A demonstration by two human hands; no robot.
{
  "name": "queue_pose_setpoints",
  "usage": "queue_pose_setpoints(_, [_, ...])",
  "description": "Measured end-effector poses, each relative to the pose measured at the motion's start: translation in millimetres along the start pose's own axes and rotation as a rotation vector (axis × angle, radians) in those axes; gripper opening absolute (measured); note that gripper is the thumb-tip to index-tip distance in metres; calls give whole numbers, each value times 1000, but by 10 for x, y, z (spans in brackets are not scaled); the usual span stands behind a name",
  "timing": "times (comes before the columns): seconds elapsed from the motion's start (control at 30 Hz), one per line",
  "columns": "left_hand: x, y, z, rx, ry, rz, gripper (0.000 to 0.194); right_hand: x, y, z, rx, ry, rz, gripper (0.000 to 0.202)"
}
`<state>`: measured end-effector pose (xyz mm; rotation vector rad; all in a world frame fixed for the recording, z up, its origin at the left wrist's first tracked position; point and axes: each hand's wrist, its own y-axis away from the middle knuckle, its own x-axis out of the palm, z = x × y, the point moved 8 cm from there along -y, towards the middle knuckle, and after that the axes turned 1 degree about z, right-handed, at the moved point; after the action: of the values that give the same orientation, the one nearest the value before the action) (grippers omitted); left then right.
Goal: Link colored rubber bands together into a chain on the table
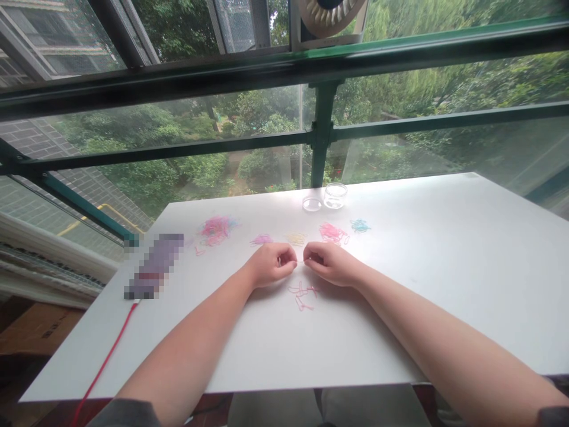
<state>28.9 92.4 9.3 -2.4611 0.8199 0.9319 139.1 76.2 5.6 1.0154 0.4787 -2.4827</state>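
My left hand (274,264) and my right hand (331,264) face each other just above the white table, both closed in a pinch. A thin pale pink rubber band (300,261) spans the small gap between the fingertips. Several loose pink rubber bands (304,290) lie just below my hands. Beyond the fingers are small heaps of rubber bands: purple (261,239), yellow (296,238), pink (332,232) and blue (360,225). Farther left sits a larger mixed heap (217,228), mostly pink with some blue and purple.
A clear round container (335,196) and its clear lid or shallow dish (312,204) stand at the back of the white table (462,267). On the left lies a blurred-out phone-like device (155,267) with a red cable (111,350). Behind are window rails and a fan (331,15).
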Motion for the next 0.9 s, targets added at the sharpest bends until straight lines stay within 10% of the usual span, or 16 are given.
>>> queue_pose_setpoints(0.9, [-261,-118,104,-46,-268,-328,12,-115,-58,-217,168,-16,-232,10])
